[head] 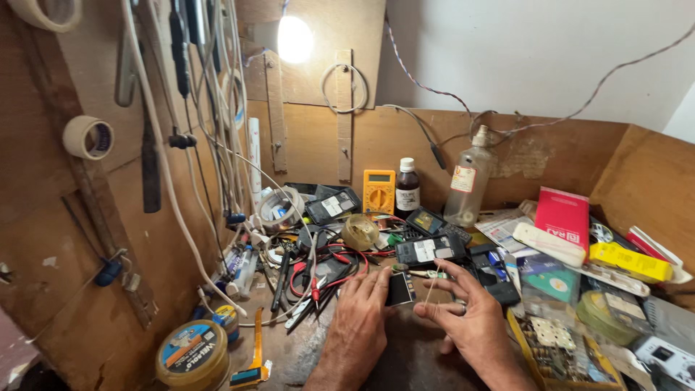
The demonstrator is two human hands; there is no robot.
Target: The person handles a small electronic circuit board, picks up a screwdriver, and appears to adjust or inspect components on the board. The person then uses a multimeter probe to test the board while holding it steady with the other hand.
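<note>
My left hand (360,308) rests palm down on the wooden bench, its fingertips touching a small dark phone part (399,288). My right hand (463,311), with a ring on one finger, pinches a thin tan strip (432,289) between thumb and forefinger just right of that part. Beyond the fingers lie a small green circuit piece (423,273) and a black phone back (430,250) with a white label.
A yellow multimeter (378,191), a brown bottle (407,190) and a clear bottle (465,181) stand at the back. Red and black probe leads (329,271) and tools lie left. A round tin (192,355) sits front left. Boxes and a red packet (562,214) crowd the right. Cables hang on the left wall.
</note>
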